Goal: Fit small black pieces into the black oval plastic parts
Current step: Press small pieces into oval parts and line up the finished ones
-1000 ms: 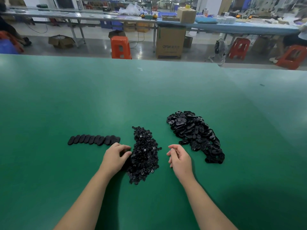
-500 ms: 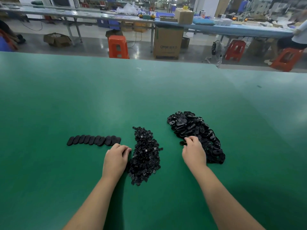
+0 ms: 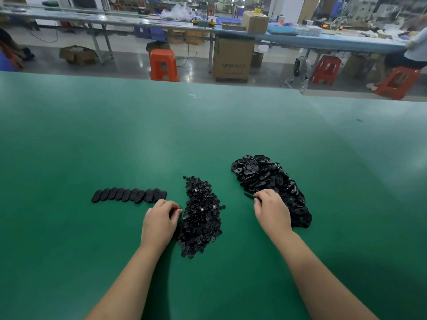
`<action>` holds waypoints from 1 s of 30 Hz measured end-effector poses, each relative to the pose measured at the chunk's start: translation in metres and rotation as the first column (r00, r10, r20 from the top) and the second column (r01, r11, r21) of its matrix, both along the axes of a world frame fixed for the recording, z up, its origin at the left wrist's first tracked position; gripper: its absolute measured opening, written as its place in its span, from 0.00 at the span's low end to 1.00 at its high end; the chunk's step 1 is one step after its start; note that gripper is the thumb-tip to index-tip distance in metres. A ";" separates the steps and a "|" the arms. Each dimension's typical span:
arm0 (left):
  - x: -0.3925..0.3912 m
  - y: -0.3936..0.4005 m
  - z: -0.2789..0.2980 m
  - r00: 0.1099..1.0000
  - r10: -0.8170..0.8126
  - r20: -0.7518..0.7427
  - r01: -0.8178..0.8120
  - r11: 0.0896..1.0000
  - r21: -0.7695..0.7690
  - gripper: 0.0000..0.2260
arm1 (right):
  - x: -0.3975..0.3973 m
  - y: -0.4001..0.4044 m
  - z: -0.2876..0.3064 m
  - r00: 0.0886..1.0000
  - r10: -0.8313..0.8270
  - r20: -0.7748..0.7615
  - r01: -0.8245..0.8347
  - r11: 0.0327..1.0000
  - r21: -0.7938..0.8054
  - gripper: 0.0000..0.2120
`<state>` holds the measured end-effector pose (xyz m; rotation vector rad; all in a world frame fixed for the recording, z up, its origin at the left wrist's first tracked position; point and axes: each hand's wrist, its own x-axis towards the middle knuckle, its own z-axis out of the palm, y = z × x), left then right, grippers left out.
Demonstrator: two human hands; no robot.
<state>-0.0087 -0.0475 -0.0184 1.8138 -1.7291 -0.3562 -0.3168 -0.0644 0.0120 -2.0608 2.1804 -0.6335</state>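
Right hand [image 3: 272, 212] pinches one black oval part [image 3: 250, 196] by its edge, at the near-left rim of the oval-part heap [image 3: 270, 181]. Left hand [image 3: 159, 221], fingers curled, touches the left edge of the small-piece pile [image 3: 201, 215]; what it holds cannot be told. Beyond and left of it lies a row of ovals [image 3: 128, 195] on the green worktop [image 3: 138, 135].

Two piles [image 3: 201, 215] [image 3: 270, 183]; one row [image 3: 129, 195]; two hands [image 3: 159, 220] [image 3: 272, 213].
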 end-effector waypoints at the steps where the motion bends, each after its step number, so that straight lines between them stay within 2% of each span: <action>1: 0.000 0.000 0.000 1.000 0.000 0.020 0.000 1.000 -0.005 0.02 | 0.001 0.000 0.002 0.999 -0.014 0.032 0.015 1.000 -0.018 0.09; 5: 0.000 -0.001 -0.002 0.999 0.006 0.053 -0.006 1.000 -0.001 0.03 | 0.002 -0.001 0.003 0.999 -0.034 0.006 0.033 0.998 0.061 0.10; 10: 0.000 -0.003 -0.004 0.998 0.006 0.063 -0.006 1.000 -0.002 0.03 | -0.003 0.002 -0.001 0.999 0.024 -0.041 -0.015 0.978 0.210 0.10; 16: 0.000 -0.001 -0.003 0.999 0.009 0.038 -0.009 1.000 -0.006 0.04 | -0.008 0.005 0.000 0.991 -0.043 0.124 0.018 0.981 0.191 0.13; 20: 0.000 0.000 -0.001 1.000 0.021 -0.009 -0.021 1.000 -0.014 0.05 | -0.006 0.004 0.004 0.935 -0.102 0.339 0.047 0.985 0.166 0.14; 24: -0.001 0.001 0.000 1.000 0.027 -0.013 -0.027 1.000 -0.011 0.05 | -0.002 0.007 0.003 0.959 -0.088 0.271 0.029 0.976 0.215 0.16; 27: -0.001 0.001 0.001 1.000 0.029 -0.012 -0.029 1.000 -0.010 0.05 | -0.002 0.010 0.001 0.979 -0.061 0.192 0.000 0.952 0.305 0.12; 30: -0.001 0.001 0.000 1.000 0.027 -0.013 -0.027 1.000 -0.013 0.05 | -0.004 0.012 0.001 0.974 -0.083 0.212 0.013 0.950 0.313 0.10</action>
